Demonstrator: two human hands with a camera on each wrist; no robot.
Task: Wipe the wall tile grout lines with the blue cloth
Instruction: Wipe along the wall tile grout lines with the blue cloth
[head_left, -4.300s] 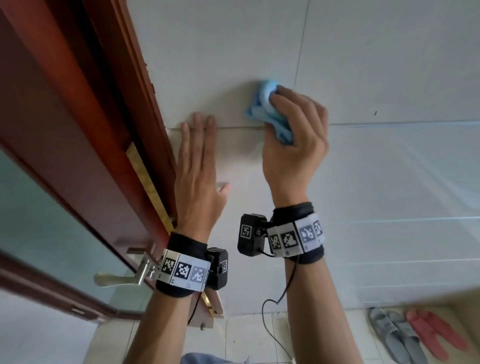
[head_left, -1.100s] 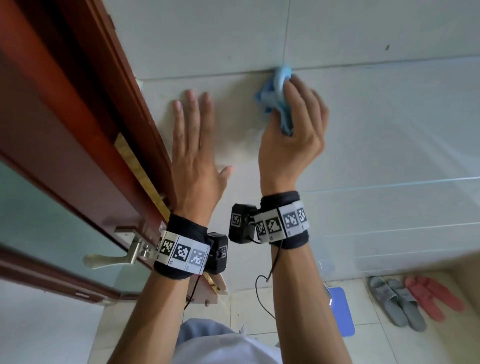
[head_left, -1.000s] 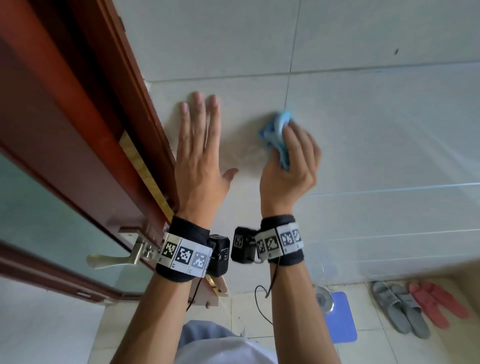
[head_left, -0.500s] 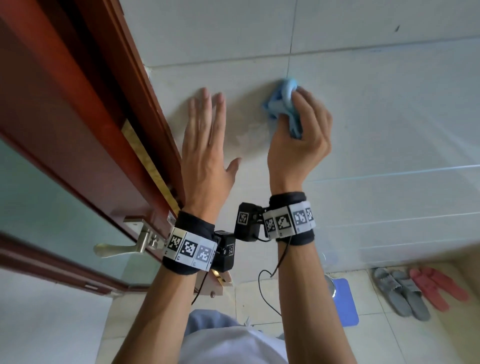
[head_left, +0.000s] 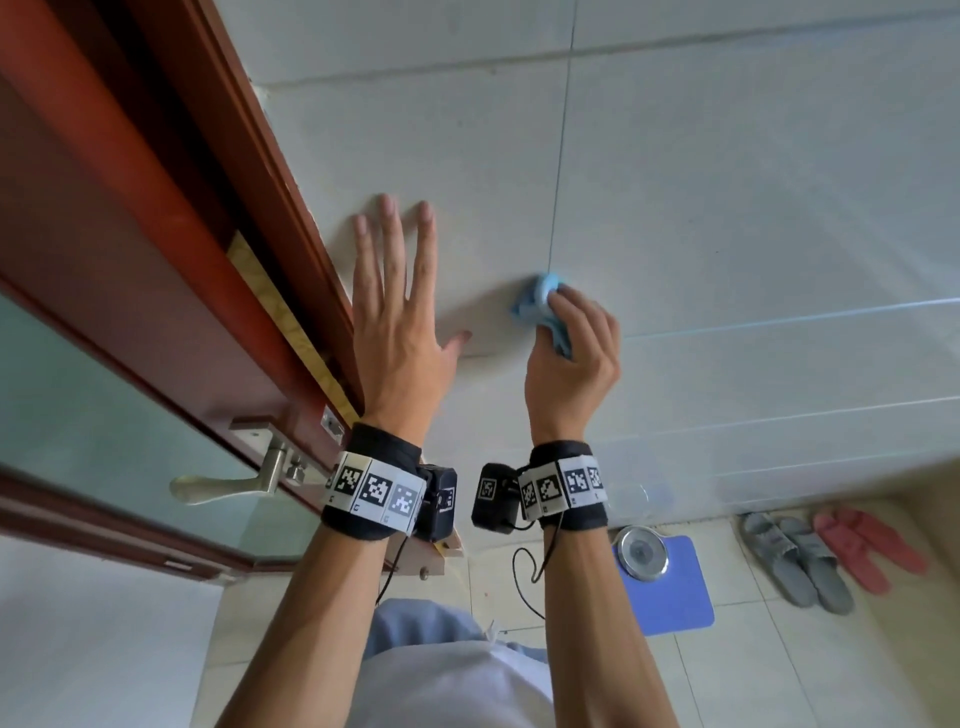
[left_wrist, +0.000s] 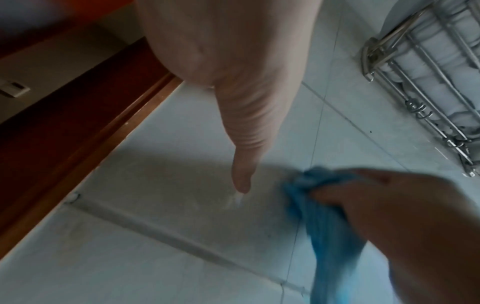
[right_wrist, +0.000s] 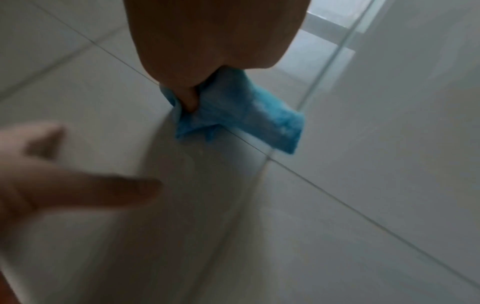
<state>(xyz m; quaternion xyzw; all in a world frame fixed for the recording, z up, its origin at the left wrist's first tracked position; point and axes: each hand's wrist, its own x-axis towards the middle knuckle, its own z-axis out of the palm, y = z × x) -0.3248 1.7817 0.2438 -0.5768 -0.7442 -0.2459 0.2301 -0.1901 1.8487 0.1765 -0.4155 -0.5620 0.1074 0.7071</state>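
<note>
Now my right hand (head_left: 571, 364) has its fingers (head_left: 592, 325) curled around the bunched blue cloth (head_left: 540, 304), pressing it on the vertical grout line (head_left: 561, 156) of the wall tile (head_left: 753, 208). My left hand (head_left: 400, 332) lies flat on the wall, fingers straight and slightly spread, beside the red door frame (head_left: 270, 182).

We see the blue cloth (head_left: 540, 306) bunched in our right hand's (head_left: 571, 369) curled fingers. Its crumpled end sticks out past our fingertips, touching the vertical grout line (head_left: 558, 171) of the pale wall tiles.
</note>
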